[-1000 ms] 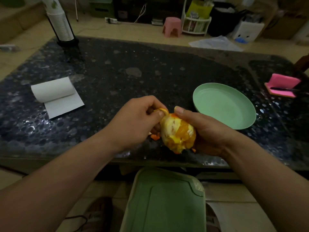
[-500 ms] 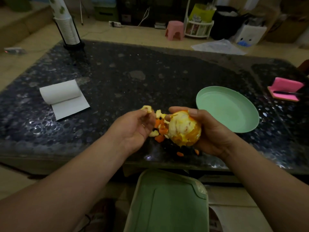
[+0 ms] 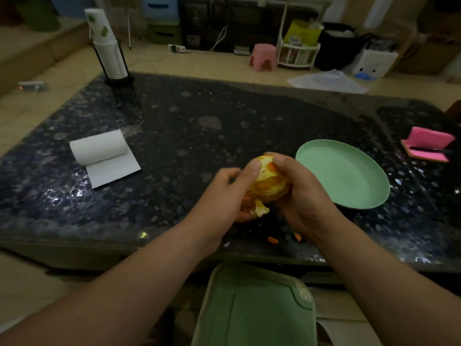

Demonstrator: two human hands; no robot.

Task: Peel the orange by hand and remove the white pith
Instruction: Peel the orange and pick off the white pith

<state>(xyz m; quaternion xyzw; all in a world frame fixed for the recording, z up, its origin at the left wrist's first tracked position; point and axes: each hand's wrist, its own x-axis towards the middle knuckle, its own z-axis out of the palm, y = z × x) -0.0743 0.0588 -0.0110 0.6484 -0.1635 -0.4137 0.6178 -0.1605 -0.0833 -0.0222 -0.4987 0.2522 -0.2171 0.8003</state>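
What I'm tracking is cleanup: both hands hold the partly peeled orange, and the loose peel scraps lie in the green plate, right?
Not quite. The head view shows the peel scraps lying on the dark table by its near edge, not in the green plate. The left hand and right hand do hold the partly peeled orange.

Reference centre: the orange (image 3: 270, 186), held over the near edge of the table (image 3: 174, 136); 12 o'clock points away from the person.

- Left hand (image 3: 222, 196): touching the orange at 9 o'clock.
- Right hand (image 3: 304, 198): touching it at 3 o'clock.
- Plate (image 3: 349, 171): on the table at 3 o'clock, just beyond the right hand.
- Paper roll (image 3: 99, 146): on the table at 10 o'clock, well apart.
- Cup stack (image 3: 109, 53): far-left corner, 11 o'clock.
- Peel scraps (image 3: 273, 240): on the table at 6 o'clock.
- Board (image 3: 254, 310): below the table edge, 6 o'clock.
- Stool (image 3: 263, 57): on the floor behind the table, 12 o'clock.
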